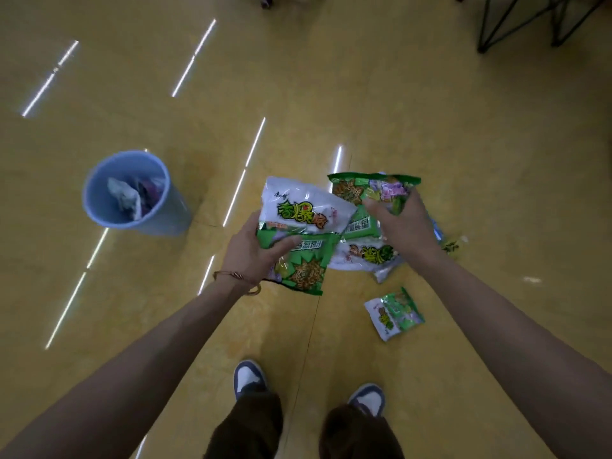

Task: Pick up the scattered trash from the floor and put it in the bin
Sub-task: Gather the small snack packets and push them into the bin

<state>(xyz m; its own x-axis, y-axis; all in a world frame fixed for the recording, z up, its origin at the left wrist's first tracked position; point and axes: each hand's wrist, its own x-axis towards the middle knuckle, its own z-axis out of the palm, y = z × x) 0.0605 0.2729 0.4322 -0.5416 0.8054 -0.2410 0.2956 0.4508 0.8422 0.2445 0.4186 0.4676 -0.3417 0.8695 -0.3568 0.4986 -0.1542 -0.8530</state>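
Note:
My left hand (253,251) grips two green-and-white snack packets: a white one (306,207) on top and a green one (306,268) beneath it. My right hand (402,226) holds another green packet (371,187) by its lower edge. More packets (364,255) lie on the yellow floor between and under my hands. One small packet (394,313) lies apart, closer to my feet. The blue bin (99,207) stands on the floor to the left, with crumpled wrappers inside.
My two shoes (248,379) stand at the bottom centre. Black metal furniture legs (516,24) stand at the far right. A small white scrap (531,279) lies on the floor to the right. Ceiling lights reflect as streaks on the glossy floor.

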